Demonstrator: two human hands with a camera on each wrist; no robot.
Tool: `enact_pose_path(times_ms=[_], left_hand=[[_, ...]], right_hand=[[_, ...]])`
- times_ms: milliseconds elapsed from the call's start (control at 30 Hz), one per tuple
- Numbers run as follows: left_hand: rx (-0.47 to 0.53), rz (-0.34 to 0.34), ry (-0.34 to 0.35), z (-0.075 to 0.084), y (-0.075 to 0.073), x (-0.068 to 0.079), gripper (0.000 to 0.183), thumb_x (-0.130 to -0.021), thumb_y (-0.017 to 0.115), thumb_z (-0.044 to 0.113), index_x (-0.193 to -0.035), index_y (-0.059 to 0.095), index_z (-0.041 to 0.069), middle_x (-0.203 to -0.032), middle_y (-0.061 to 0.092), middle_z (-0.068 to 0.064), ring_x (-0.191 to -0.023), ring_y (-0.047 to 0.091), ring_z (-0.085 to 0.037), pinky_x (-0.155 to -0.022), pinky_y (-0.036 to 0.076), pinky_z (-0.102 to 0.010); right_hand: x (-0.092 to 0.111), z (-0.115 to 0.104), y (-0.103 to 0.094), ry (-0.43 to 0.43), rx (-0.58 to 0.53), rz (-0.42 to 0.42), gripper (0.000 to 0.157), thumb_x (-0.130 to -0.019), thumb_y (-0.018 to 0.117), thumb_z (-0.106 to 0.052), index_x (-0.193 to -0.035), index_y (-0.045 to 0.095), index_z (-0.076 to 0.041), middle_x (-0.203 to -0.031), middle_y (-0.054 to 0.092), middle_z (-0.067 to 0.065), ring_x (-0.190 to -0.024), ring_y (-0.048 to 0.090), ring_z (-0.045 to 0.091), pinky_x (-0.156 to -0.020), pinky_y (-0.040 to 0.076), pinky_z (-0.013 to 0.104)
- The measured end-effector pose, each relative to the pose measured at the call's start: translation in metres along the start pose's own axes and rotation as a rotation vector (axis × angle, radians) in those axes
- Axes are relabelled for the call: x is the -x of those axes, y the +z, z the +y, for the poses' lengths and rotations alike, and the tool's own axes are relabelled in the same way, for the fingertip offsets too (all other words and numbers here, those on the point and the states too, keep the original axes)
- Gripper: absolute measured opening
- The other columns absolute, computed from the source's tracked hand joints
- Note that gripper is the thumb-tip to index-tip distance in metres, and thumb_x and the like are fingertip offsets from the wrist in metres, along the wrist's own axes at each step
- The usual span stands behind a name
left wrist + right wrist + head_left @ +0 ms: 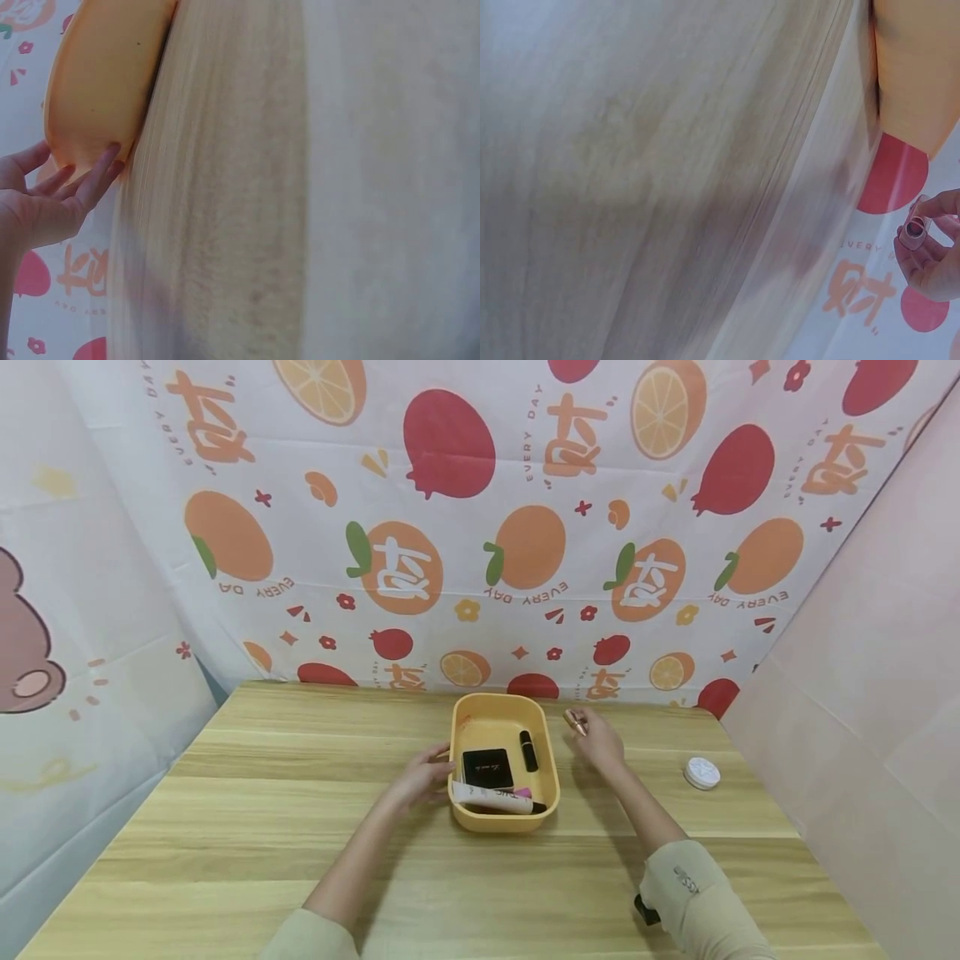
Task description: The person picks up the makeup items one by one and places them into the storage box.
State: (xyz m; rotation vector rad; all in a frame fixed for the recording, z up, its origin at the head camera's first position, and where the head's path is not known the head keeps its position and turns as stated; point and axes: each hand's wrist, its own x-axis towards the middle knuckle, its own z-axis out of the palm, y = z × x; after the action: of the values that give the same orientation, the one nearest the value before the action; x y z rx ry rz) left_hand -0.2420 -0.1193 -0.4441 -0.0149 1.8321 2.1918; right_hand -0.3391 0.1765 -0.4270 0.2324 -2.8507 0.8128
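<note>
On the wooden table stands a yellow plastic bin (pixel 553 777). My left hand (pixel 418 778) is at its left side, and in the left wrist view the fingertips touch the bin's outer wall. To the right of the bin, my right hand (pixel 600 743) pinches a small gold lipstick tube (pixel 575 722) above the table. Its round end (pixel 915 228) faces the right wrist camera. In the bin lie a black square compact (pixel 487 768), a black lipstick (pixel 528 751) and a white squeeze tube (pixel 491 798) with a black cap. A pink item (pixel 522 792) is mostly hidden under the tube.
A round white case (pixel 702 772) sits on the table's right side. Near the right sleeve is a black object (pixel 646 910), partly covered by it. Behind the table hangs a fruit-printed cloth (pixel 510 610), with pale cloths on both sides.
</note>
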Motion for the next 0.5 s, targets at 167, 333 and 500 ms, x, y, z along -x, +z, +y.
enact_pose_path(times_ms=[167, 333, 500], left_hand=[[0.000, 0.013, -0.004, -0.0019, 0.0002, -0.0002, 0.055, -0.093, 0.043, 0.002, -0.143, 0.019, -0.003, -0.141, 0.025, -0.028, -0.121, 0.037, -0.044, -0.087, 0.042, -0.053], [0.002, 0.012, -0.002, -0.0028, 0.0012, 0.0004, 0.056, -0.093, 0.044, 0.002, -0.143, 0.019, -0.003, -0.142, 0.024, -0.028, -0.120, 0.037, -0.044, -0.088, 0.041, -0.054], [0.002, 0.017, -0.008, -0.0027, 0.0014, 0.0010, 0.056, -0.093, 0.044, 0.003, -0.143, 0.019, -0.002, -0.142, 0.024, -0.027, -0.121, 0.037, -0.043, -0.088, 0.041, -0.054]], right_hand=[[0.0025, -0.0034, 0.0009, -0.026, -0.007, 0.004, 0.043, -0.080, 0.064, -0.005, -0.122, 0.055, -0.006, -0.110, 0.061, 0.015, -0.091, 0.059, 0.031, -0.072, 0.049, 0.043], [0.0042, -0.0058, 0.0015, -0.036, -0.011, 0.021, 0.043, -0.080, 0.063, -0.004, -0.121, 0.055, -0.006, -0.109, 0.062, 0.014, -0.092, 0.059, 0.032, -0.074, 0.048, 0.045], [0.0053, -0.0098, 0.0010, -0.058, -0.026, 0.028, 0.045, -0.077, 0.063, -0.002, -0.122, 0.056, -0.007, -0.109, 0.062, 0.013, -0.092, 0.059, 0.031, -0.074, 0.048, 0.044]])
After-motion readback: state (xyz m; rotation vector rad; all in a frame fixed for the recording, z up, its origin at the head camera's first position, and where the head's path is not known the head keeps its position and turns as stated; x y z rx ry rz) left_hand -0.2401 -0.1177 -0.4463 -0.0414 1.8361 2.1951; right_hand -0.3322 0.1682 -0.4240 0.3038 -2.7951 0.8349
